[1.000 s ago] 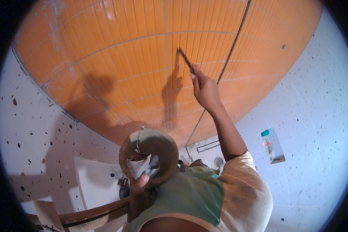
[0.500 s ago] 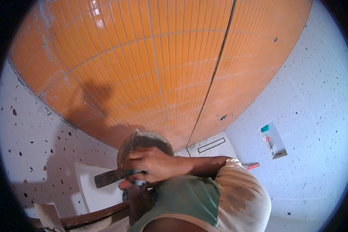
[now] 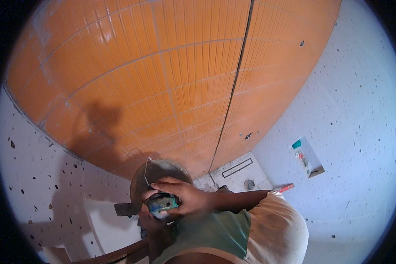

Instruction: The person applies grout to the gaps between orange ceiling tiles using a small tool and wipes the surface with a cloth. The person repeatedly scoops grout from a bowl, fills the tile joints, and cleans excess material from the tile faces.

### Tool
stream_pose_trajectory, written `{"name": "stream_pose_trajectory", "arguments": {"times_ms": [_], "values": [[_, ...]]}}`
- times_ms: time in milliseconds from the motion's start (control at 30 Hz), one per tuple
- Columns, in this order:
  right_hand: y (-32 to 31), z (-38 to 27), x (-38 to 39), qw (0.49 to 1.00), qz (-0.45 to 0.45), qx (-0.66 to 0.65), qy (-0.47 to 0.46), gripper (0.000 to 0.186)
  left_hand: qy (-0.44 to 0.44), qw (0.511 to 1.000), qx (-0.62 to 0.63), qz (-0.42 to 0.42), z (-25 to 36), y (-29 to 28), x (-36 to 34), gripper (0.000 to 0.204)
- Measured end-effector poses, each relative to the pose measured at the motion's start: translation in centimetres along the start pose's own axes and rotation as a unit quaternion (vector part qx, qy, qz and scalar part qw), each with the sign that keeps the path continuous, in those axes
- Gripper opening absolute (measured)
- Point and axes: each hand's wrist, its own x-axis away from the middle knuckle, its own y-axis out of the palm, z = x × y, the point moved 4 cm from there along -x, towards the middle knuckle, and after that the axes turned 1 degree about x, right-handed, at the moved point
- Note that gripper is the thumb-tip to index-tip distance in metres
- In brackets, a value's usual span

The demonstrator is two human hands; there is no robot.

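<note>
In front of my body both hands are together over the near rim of a grout-stained bucket with a wire handle. My right hand is curled round a teal-and-blue, mortar-smeared block-like piece with a small dark hole; its exact kind is unclear. Against its lower left side lies my left hand, fingers closed. From beside the left thumb a dark, flat scraper blade sticks out to the left. Its handle is hidden among the hands. The bucket's contents are mostly covered.
Ahead rises an orange tiled wall with a dark vertical joint. A speckled wall with a recessed niche stands right. On the floor are a linear drain and a round grey item. A white panel is at left.
My right hand has turned and shifted slightly, exposing the teal-and-blue piece. My left hand has come up against it. The view has moved, and the round grey floor item now shows.
</note>
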Motion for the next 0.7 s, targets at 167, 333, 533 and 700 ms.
{"name": "stream_pose_trajectory", "arguments": {"times_ms": [167,333,533,700], "values": [[-1.7,1.4,1.1,0.984,-0.123,-0.062,0.115,0.072,-0.019,0.993,0.113,0.034,-1.1,0.5,0.1,0.067],[-6.1,6.3,3.8,0.973,-0.096,-0.138,0.161,0.052,-0.089,0.967,0.24,-0.013,-1.7,-0.6,0.0,0.071],[-24.8,7.9,1.7,0.876,0.432,-0.129,0.17,0.043,-0.117,0.964,0.236,-0.033,-3.1,-1.5,0.2,0.07],[-40.2,3.5,-6.4,0.76,0.588,0.267,-0.077,0.04,-0.126,0.961,0.245,-0.025,-2.5,-1.1,-0.4,0.07]]}}
